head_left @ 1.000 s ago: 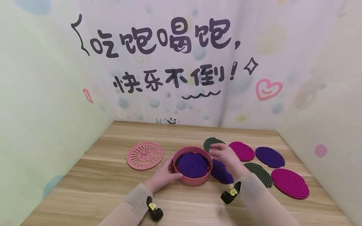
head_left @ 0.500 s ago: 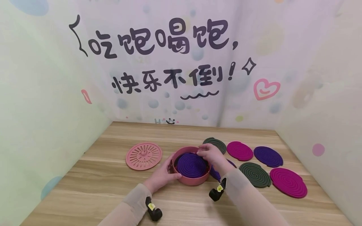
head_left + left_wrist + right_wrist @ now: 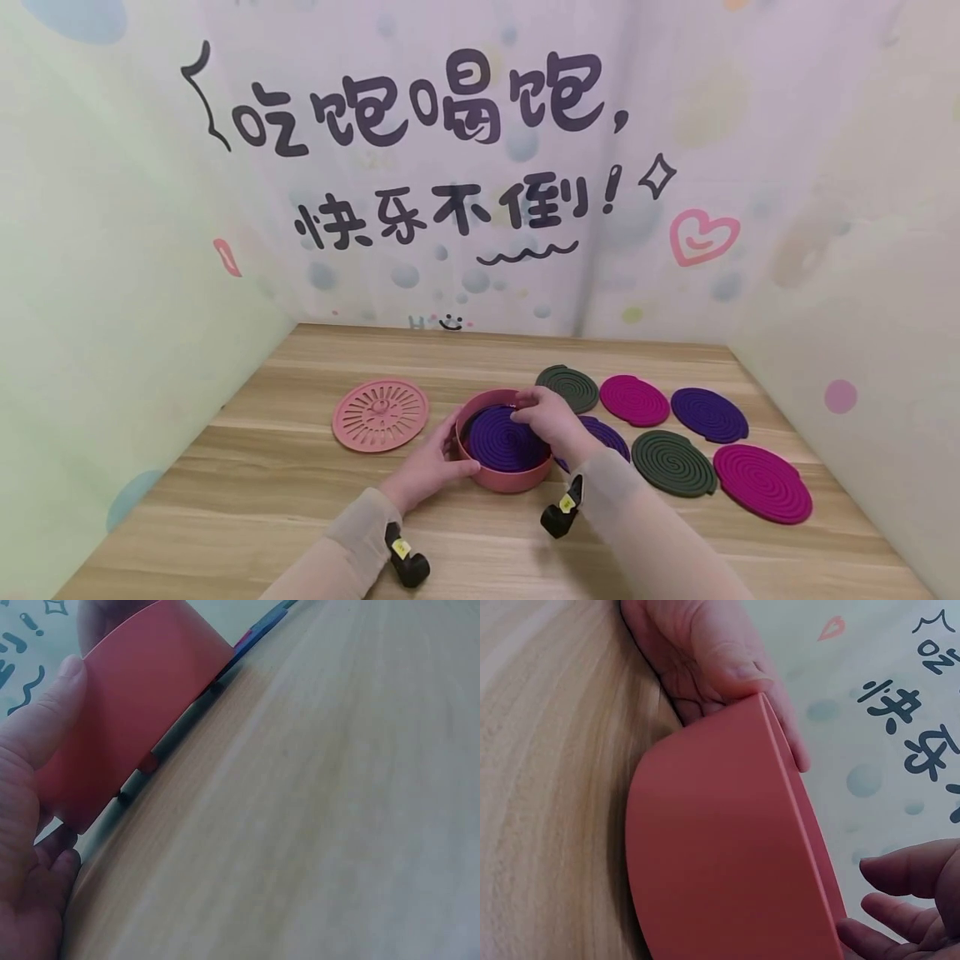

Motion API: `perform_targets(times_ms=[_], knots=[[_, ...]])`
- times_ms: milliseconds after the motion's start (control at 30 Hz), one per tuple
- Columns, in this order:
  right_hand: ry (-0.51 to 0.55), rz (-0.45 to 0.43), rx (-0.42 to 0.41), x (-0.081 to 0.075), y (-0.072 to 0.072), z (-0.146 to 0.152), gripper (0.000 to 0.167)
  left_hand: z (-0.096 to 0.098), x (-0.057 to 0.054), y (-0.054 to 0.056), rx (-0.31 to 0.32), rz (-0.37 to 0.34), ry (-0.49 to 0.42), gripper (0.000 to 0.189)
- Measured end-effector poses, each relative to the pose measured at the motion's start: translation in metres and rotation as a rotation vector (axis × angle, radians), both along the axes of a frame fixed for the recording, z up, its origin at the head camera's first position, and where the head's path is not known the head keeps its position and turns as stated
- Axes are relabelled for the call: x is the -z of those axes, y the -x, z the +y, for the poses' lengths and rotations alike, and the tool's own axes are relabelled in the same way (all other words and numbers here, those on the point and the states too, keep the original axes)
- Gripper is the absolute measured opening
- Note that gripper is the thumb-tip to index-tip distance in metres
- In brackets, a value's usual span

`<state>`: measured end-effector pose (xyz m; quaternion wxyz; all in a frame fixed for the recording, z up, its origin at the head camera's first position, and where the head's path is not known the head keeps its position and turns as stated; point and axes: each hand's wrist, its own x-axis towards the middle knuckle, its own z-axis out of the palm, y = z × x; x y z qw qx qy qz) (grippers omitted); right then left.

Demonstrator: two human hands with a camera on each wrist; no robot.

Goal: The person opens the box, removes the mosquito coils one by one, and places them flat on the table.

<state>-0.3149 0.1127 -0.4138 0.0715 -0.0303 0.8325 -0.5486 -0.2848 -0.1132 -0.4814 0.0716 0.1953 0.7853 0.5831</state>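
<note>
A pink round mosquito coil box [image 3: 510,482] stands on the table with a purple mosquito coil [image 3: 501,442] lying flat inside. My left hand [image 3: 429,468] grips the box's left side, its thumb along the near wall. Over the right part of the box is my right hand [image 3: 557,422], fingers bent down by the coil's edge. In the right wrist view its thumb and fingertips [image 3: 900,868] stand apart beside the rim, with nothing visible between them. Partly behind that hand, another purple coil [image 3: 606,437] lies on the table.
Left of the box lies the slotted pink lid [image 3: 381,415]. To the right are green coils [image 3: 567,387] [image 3: 673,463], magenta coils [image 3: 634,400] [image 3: 762,483] and one more purple coil [image 3: 709,414]. A printed curtain [image 3: 450,250] closes off the table's back.
My right hand has moved left, from beside the box to over the coil inside it. The left hand keeps its grip on the box, which stays in place.
</note>
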Motion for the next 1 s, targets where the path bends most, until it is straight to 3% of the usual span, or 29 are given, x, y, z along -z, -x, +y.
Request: perform_targets(times_ms=[467, 1000], knots=[[0.023, -0.003, 0.042, 0.0017, -0.0048, -0.0039, 0.037, -0.0003, 0.0009, -0.0002, -0.005, -0.019, -0.002, 0.096], [0.166, -0.029, 0.147, 0.0012, -0.0052, -0.0028, 0.038, -0.0004, 0.0024, 0.0013, -0.001, -0.016, -0.009, 0.098]])
